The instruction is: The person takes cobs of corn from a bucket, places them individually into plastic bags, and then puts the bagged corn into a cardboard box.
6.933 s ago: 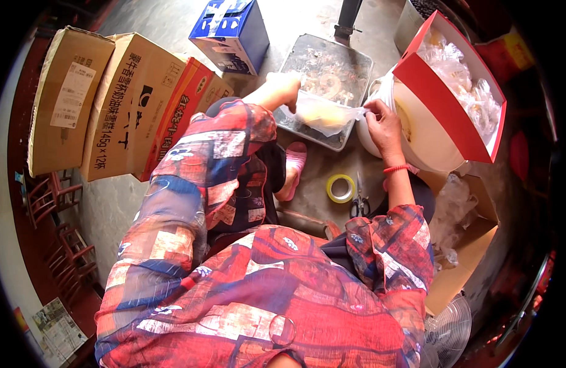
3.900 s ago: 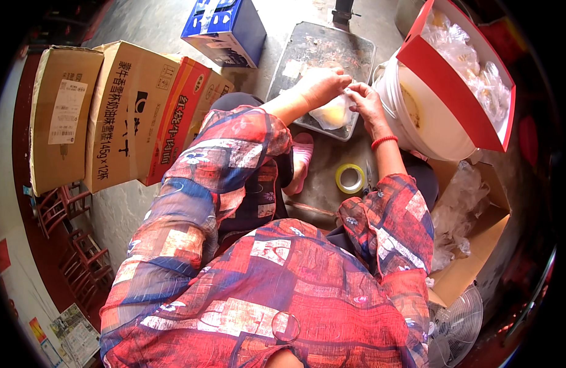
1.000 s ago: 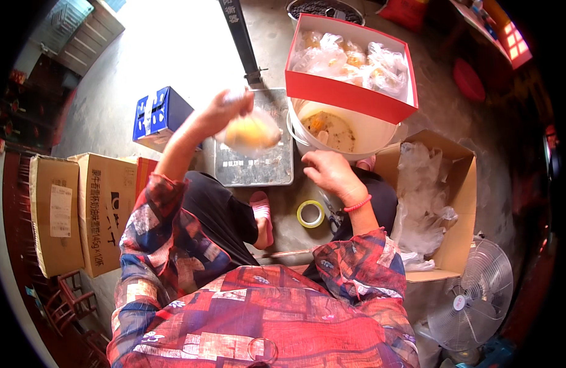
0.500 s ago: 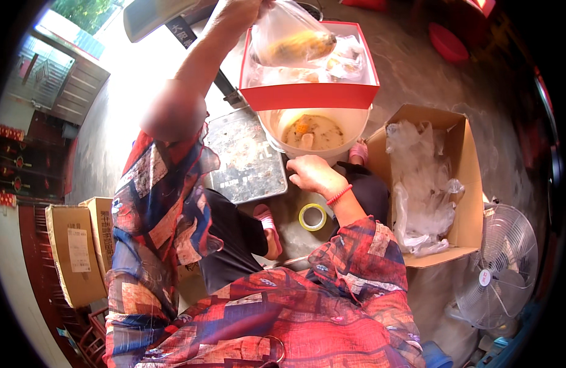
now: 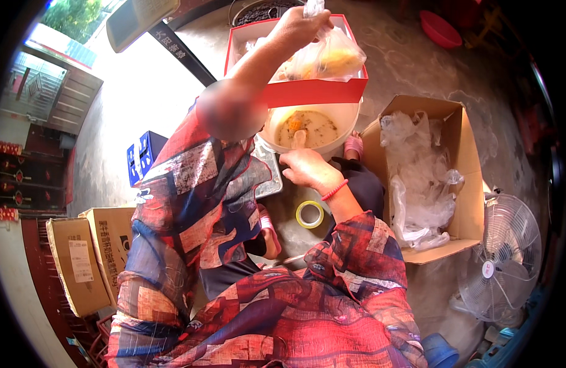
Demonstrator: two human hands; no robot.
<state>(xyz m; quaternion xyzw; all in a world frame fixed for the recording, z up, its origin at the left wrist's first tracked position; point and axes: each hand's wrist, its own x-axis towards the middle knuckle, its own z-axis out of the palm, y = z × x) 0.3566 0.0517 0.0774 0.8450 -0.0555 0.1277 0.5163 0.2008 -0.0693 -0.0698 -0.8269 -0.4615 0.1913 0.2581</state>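
My left hand (image 5: 302, 27) is closed round the gathered neck of a clear plastic bag (image 5: 339, 56) with yellow contents. The bag hangs at the right side of a red-and-white open box (image 5: 313, 93), which holds more clear bags. Beneath the box's near side is a white bucket (image 5: 350, 122) with cloudy, speckled liquid and an orange piece in it. My right hand (image 5: 310, 168), a red band at its wrist, is curled at the bucket's near rim. A pale, narrow piece (image 5: 299, 140) rises just beyond its fingers; whether they grip it is hidden.
At the right stands an open cardboard box (image 5: 467, 165) of clear plastic bags, with a fan (image 5: 497, 264) beside it. A yellow tape roll (image 5: 309, 214) lies between my feet. A scale post (image 5: 182, 52) rises at the left; cartons (image 5: 80, 264) stand nearer.
My left hand has moved right and slightly down with the bag, which now hangs at the red box's right side. My right hand stays by the bucket rim. The view has shifted a little.
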